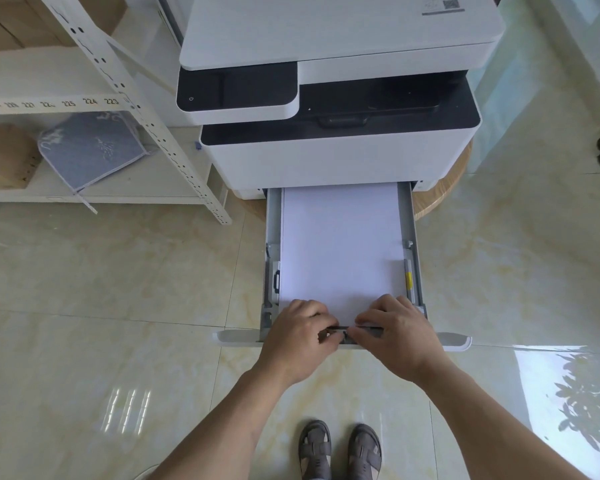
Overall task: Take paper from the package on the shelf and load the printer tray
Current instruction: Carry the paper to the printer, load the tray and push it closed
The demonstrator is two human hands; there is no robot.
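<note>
Already your paper (342, 244) lies flat in the open tray (417, 258), and both your left hand (300, 332) and right hand (397, 329) pinch the rear guide (343, 332), so only closing remains.

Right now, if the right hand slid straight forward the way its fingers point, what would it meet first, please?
The right hand would run over the paper in the tray, then likely meet the printer front; depth is unclear.

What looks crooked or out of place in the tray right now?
Nothing stands out. The paper stack lies flat and square in the open tray, and both the left hand and right hand are at the rear guide.
</note>
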